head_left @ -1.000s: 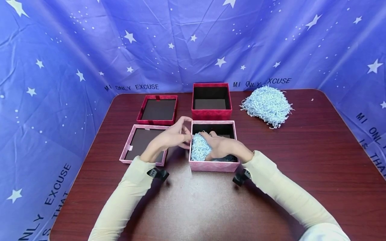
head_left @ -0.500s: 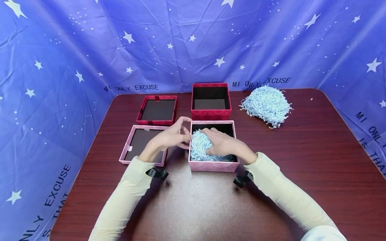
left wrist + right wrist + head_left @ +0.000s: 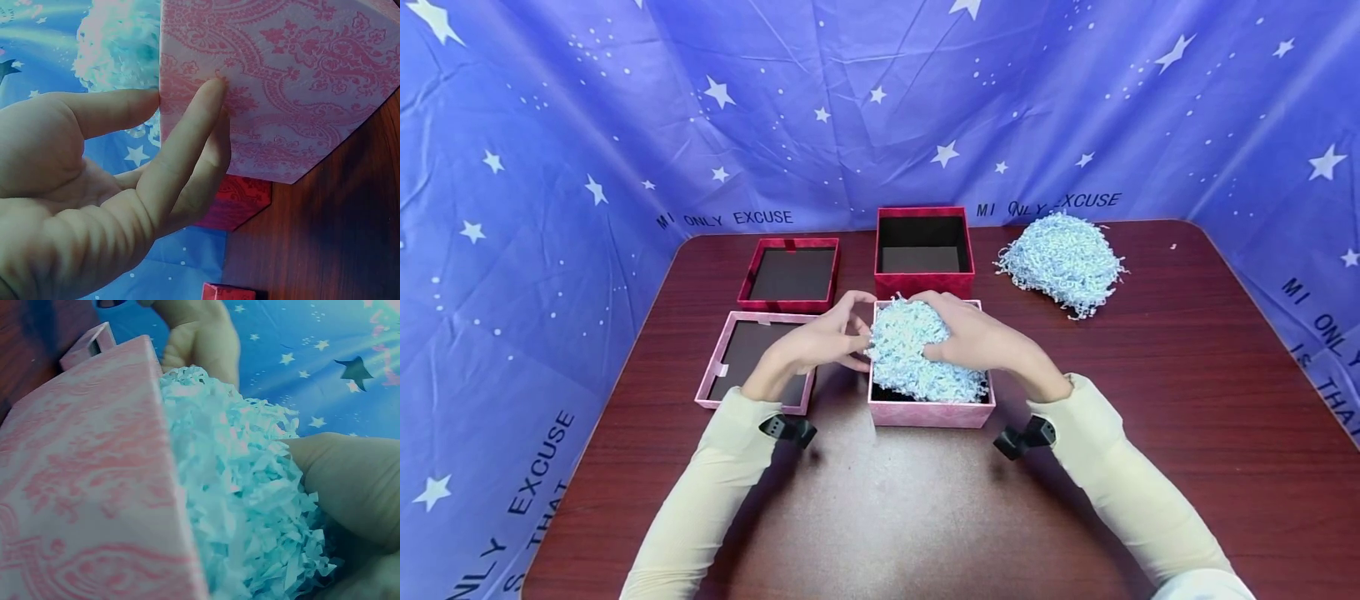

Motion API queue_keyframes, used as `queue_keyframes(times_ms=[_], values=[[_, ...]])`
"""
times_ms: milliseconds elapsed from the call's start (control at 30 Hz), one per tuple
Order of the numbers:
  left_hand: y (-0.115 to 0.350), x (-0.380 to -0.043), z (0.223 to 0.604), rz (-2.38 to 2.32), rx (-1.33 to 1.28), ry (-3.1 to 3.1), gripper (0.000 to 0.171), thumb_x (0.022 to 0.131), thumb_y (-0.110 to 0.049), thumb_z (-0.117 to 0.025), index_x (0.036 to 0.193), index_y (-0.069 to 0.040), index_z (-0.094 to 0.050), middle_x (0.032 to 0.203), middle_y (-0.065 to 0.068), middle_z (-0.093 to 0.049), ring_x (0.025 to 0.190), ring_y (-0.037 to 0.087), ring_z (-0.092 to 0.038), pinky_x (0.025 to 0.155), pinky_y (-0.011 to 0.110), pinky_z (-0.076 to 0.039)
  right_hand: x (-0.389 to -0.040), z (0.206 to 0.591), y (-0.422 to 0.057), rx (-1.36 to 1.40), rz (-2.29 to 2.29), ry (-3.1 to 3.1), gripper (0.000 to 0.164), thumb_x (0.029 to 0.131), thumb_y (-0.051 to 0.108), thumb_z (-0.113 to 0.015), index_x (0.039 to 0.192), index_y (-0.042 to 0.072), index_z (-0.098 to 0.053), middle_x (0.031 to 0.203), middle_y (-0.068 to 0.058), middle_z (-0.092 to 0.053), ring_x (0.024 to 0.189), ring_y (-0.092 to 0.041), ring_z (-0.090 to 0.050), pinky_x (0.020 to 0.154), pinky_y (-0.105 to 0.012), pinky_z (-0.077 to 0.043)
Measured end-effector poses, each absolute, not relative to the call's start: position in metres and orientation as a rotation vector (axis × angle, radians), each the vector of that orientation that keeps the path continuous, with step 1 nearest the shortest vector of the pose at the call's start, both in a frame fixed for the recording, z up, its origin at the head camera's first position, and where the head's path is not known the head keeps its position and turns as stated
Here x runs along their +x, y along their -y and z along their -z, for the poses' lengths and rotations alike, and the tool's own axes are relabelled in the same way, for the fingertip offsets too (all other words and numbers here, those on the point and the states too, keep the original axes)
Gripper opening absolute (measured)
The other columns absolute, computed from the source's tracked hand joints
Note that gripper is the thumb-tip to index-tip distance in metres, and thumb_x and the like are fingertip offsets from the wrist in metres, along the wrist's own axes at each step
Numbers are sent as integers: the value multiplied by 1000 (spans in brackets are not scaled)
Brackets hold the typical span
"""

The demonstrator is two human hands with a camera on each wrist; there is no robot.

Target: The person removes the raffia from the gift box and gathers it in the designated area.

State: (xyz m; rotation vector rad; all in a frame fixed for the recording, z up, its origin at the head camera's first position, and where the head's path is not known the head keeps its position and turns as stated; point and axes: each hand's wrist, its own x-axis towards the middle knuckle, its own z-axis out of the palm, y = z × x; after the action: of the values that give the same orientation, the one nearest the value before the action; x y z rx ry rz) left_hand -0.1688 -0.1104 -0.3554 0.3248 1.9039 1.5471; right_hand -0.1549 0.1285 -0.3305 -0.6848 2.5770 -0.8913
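Observation:
A pink patterned box (image 3: pixel 931 415) with a black inside stands on the table in front of me. Light blue shredded paper (image 3: pixel 913 346) bulges up to its rim and over the left edge. My right hand (image 3: pixel 981 340) holds this clump from above and the right, its thumb dug into the strands in the right wrist view; its other fingertips are hidden by the paper. At the box's left wall, my left hand (image 3: pixel 823 337) has its fingers extended. The left wrist view shows fingertips against the patterned wall and the thumb (image 3: pixel 122 112) right at the rim.
Left of the box lies an upturned pink lid (image 3: pixel 756 354), with a red lid (image 3: pixel 793 277) behind it. An open red box (image 3: pixel 925 287) stands directly behind the pink one. A heap of blue shredded paper (image 3: pixel 1063 262) sits at the back right, before a starry blue curtain (image 3: pixel 850 158).
The right hand has risen from inside the pink box with the shredded paper, which now stands higher and spreads wider at the rim. The left hand has stayed in place.

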Motion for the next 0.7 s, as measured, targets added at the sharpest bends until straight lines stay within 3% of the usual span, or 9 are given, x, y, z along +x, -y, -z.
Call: queue_keyframes(times_ms=[333,533,700], values=[[113,-171,356,-1572,338,-1841,61,92,12,-43,140,-11,-15,103,15,-39,89,24,-59,86,54,-53,-157,316,-139,-705,985,-2585,70,82,10,-65,144,8,-32,142,-13,-42,127,-26,-42,107,-50,-37],[113,-171,355,-1569,321,-1838,59,94,9,-47,139,-13,-16,101,15,-40,101,41,-56,85,50,-55,-157,300,-148,-692,1064,-2615,73,79,3,-63,145,10,-32,145,-11,-41,116,-25,-43,98,-45,-39],[112,-172,356,-1580,320,-1829,61,94,5,-51,141,-11,-15,98,16,-45,95,35,-55,87,57,-51,-156,283,-161,-682,1111,-2628,75,79,0,-61,146,12,-29,151,-10,-34,114,-26,-43,96,-44,-36]])
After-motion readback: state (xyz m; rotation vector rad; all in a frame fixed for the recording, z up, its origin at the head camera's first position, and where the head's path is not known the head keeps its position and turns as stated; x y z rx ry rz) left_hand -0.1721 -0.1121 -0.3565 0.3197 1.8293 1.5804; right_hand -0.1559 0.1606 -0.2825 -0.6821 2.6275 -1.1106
